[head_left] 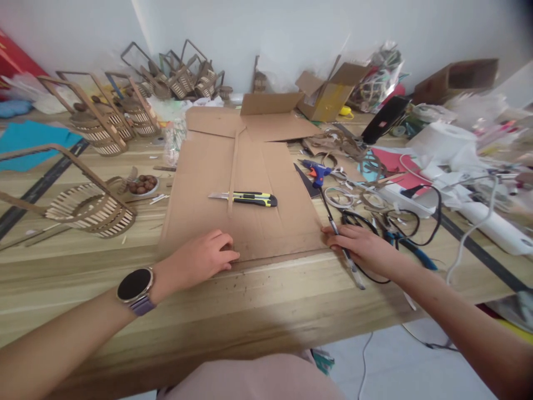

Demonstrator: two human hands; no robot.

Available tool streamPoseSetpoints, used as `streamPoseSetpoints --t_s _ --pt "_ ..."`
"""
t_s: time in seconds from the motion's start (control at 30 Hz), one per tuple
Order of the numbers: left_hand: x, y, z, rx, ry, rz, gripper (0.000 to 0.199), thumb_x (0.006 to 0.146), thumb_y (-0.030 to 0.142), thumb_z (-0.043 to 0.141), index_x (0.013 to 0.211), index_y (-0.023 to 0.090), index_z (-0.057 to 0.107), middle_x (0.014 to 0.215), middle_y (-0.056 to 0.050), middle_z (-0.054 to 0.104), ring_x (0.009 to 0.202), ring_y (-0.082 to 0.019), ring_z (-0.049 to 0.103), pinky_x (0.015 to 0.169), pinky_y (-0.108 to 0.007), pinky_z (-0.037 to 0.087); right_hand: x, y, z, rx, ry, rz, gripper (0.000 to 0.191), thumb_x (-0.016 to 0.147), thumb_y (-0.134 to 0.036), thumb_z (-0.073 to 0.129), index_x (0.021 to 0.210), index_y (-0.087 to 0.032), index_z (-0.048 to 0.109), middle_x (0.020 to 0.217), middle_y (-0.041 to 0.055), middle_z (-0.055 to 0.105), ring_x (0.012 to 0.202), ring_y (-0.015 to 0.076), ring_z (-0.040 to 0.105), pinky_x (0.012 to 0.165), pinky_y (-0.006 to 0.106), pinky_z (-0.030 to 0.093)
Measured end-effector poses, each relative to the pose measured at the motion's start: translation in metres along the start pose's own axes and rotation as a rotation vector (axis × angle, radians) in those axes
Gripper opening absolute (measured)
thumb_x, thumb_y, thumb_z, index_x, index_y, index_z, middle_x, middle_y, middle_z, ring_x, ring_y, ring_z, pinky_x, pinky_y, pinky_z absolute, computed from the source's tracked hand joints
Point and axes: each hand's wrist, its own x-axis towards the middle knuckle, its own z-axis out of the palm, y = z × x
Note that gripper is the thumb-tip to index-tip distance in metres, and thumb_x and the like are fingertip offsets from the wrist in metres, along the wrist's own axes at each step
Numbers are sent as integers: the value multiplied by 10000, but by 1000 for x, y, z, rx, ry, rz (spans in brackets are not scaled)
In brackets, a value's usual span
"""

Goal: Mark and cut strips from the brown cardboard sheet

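My left hand (204, 255) rests at the near edge of a flattened cardboard sheet (200, 178); its thumb and bent fingers are apart, with nothing between them. A watch (135, 285) is on that wrist. My right hand (360, 247) is at the sheet's near right corner, closed on a slim pen-like tool (354, 272) with a pale lower end; its exact kind is unclear. A yellow-and-black utility knife (252, 198), blade out to the left, lies on the sheet across a thin cardboard strip (235, 166). Beyond my right hand lies a blue glue gun (318, 171).
Small slatted baskets (94, 130) stand at the left and back; one basket (91, 208) is nearer. Beside it is a bowl of brown nuts or beads (142, 185). At right lie blue-handled pliers (410, 249), cords, strips and a power strip (406, 199). An open box (328, 97) stands behind.
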Motion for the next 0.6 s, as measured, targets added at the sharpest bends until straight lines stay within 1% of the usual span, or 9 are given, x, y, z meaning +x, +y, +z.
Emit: streamPoseSetpoints --t_s 0.1,0.2,0.27,0.37,0.43,0.5,0.6 --pt "3 1 0 -5 3 2 107 977 205 598 1005 207 702 1067 -70 635 939 -217 574 794 -323 474 1 -1 -2 13 -17 12 284 947 -140 461 969 -247 722 1266 91 703 1050 255 684 878 432 549" --pt "14 4 -2 6 -21 30 88 969 204 616 904 190 673 1056 -60 645 915 -209 566 780 -319 461 2 -2 -3 10 -18 15 295 966 -168 443 979 -260 723 1257 82 708 1048 246 687 885 424 553" --pt "29 8 -3 17 -49 59 101 963 210 634 868 183 656 1042 -56 650 903 -205 563 772 -317 454 3 -3 -3 -1 -22 10 301 980 -188 430 986 -261 722 1262 83 707 1073 247 683 898 424 550" --pt "57 15 -4 27 -96 114 134 966 248 645 856 172 652 1037 -66 650 894 -208 564 771 -322 455 4 -3 -4 -10 -28 -1 293 978 -191 437 989 -258 722 1267 87 706 1092 249 678 906 426 548" --pt "79 21 -5 11 -128 139 126 956 276 663 894 166 663 1058 -75 649 919 -214 572 779 -322 460 5 -3 -5 -15 -30 -13 293 963 -163 444 993 -257 720 1264 86 707 1087 249 678 904 426 549" --pt "101 28 -6 -8 -146 154 114 927 268 702 975 169 674 1089 -80 645 956 -223 578 773 -316 463 5 -2 -5 -26 -35 -32 304 945 -124 443 997 -253 713 1259 83 709 1082 248 678 899 423 550" --pt "130 37 -7 -9 -191 190 225 913 240 707 1127 176 680 1147 -100 630 1010 -242 584 805 -322 468 5 -2 -6 -47 -41 -54 312 929 -91 443 996 -246 705 1261 81 707 1070 242 678 895 409 549"
